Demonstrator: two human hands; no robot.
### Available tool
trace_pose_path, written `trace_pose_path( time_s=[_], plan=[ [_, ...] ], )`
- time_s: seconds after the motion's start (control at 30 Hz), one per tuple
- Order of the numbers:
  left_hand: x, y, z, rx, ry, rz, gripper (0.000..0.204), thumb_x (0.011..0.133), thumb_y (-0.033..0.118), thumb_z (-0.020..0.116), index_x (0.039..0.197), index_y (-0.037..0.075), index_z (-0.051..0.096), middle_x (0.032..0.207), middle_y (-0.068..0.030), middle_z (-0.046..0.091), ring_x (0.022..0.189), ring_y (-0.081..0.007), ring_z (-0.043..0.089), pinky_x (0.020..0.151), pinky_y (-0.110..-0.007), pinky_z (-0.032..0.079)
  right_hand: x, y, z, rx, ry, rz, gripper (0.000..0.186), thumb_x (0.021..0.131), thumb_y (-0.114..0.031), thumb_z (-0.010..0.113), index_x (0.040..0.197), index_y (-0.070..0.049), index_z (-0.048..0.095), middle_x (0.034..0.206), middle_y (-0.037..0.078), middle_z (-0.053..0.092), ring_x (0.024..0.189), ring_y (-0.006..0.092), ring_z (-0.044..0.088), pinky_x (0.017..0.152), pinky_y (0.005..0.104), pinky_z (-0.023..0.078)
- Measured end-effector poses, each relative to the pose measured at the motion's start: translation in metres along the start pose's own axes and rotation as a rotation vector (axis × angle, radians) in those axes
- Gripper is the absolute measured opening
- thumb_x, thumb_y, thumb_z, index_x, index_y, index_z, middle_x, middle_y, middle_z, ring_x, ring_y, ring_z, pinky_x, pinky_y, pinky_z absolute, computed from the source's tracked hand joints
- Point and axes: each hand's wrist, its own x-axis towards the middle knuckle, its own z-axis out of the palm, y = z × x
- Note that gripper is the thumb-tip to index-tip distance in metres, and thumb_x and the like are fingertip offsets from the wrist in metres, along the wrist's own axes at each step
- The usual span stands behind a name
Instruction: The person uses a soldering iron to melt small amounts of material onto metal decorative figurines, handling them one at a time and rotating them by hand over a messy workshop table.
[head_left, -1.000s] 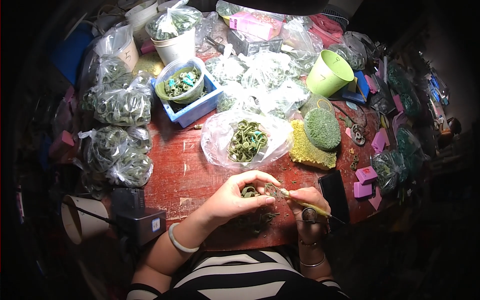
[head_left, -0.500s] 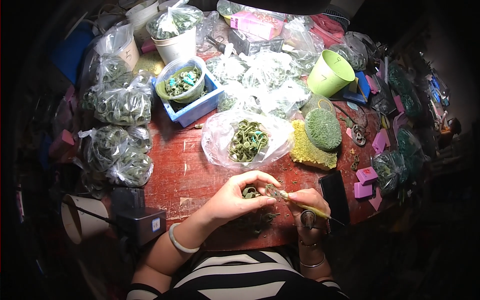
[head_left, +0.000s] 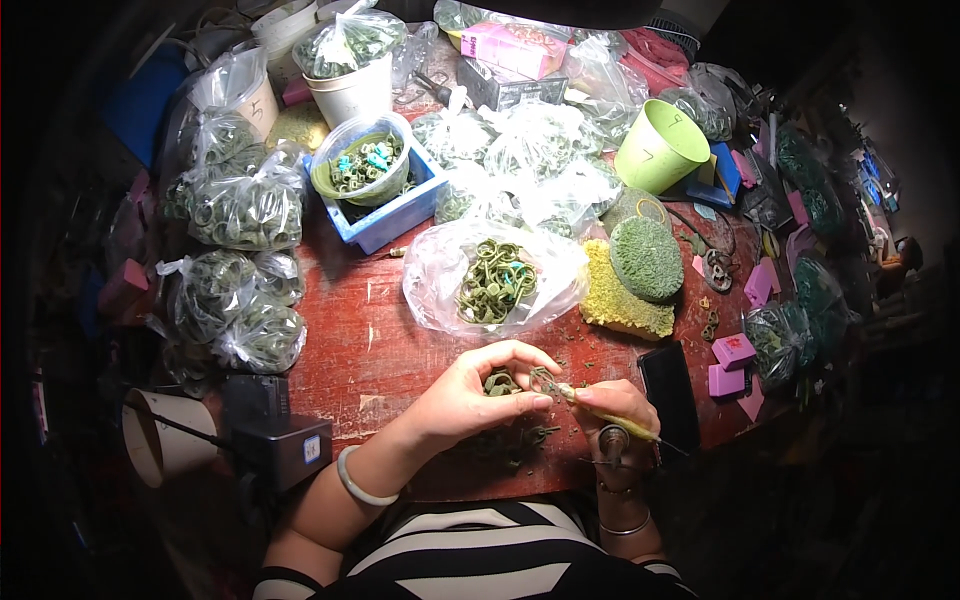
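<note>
Pinching the ring (head_left: 541, 378) at lower centre, your left hand (head_left: 468, 396) could drop it if the tool (head_left: 634, 426) your right hand (head_left: 622, 402) grips slips

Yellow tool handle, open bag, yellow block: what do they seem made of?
Yellow tool handle in the right hand: smooth-looking; maybe plastic or wood, too small to tell. Open bag: thin, glossy plastic film, see-through and crinkled. Yellow block: probably matte foam or sponge, given its rough, crumbly surface.
</note>
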Motion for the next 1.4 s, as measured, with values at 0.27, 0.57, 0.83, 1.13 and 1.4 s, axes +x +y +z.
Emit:
trace_pose_path(
  time_s=[0.27,0.57,0.83,1.13,1.4],
  plan=[
    [-0.001,0.007,0.003,-0.180,-0.010,-0.148,0.035,0.086,0.006,0.077,0.119,0.004,0.064,0.088,0.0051,0.059,0.068,-0.0003,0.051,0.056,-0.015,0.037,0.001,-0.001,0.000,-0.035,0.015,-0.006,0.021,0.082,-0.005,0.077,0.102,-0.002,0.073,0.088,0.011,0.070,0.077,0.0205,0.068,0.068,0.0286,0.053],
    [-0.002,0.007,0.003,-0.254,-0.012,-0.184,0.036,0.085,0.005,0.077,0.119,0.004,0.064,0.088,0.0046,0.060,0.067,-0.0009,0.051,0.055,-0.016,0.038,0.002,-0.004,0.000,-0.008,0.008,0.004,0.017,0.086,-0.008,0.075,0.100,0.000,0.071,0.087,0.012,0.068,0.076,0.0195,0.066,0.068,0.0277,0.052],
    [-0.002,0.006,0.002,-0.242,-0.011,-0.179,0.037,0.085,0.005,0.078,0.119,0.004,0.064,0.090,0.0040,0.059,0.067,-0.0011,0.051,0.055,-0.016,0.037,0.000,-0.004,0.002,0.089,0.005,0.021,0.019,0.084,-0.007,0.075,0.102,-0.002,0.072,0.089,0.012,0.070,0.076,0.0212,0.068,0.068,0.0290,0.053],
    [0.000,0.006,0.003,-0.160,0.021,-0.086,0.036,0.085,0.005,0.077,0.118,0.007,0.064,0.095,0.0037,0.057,0.075,-0.0012,0.053,0.062,-0.015,0.041,-0.002,-0.001,-0.002,-0.114,0.265,0.006,0.019,0.085,0.003,0.072,0.104,0.001,0.067,0.093,0.014,0.072,0.076,0.0208,0.071,0.066,0.0291,0.056],
    [0.002,-0.001,-0.001,0.111,0.065,0.120,0.035,0.085,0.007,0.078,0.117,0.007,0.066,0.100,0.0035,0.057,0.091,-0.0054,0.054,0.084,-0.022,0.044,0.002,0.000,-0.035,-0.260,0.242,0.200,0.026,0.084,0.002,0.074,0.107,0.003,0.063,0.098,0.008,0.066,0.085,0.0115,0.064,0.073,0.0241,0.051]
  ],
)
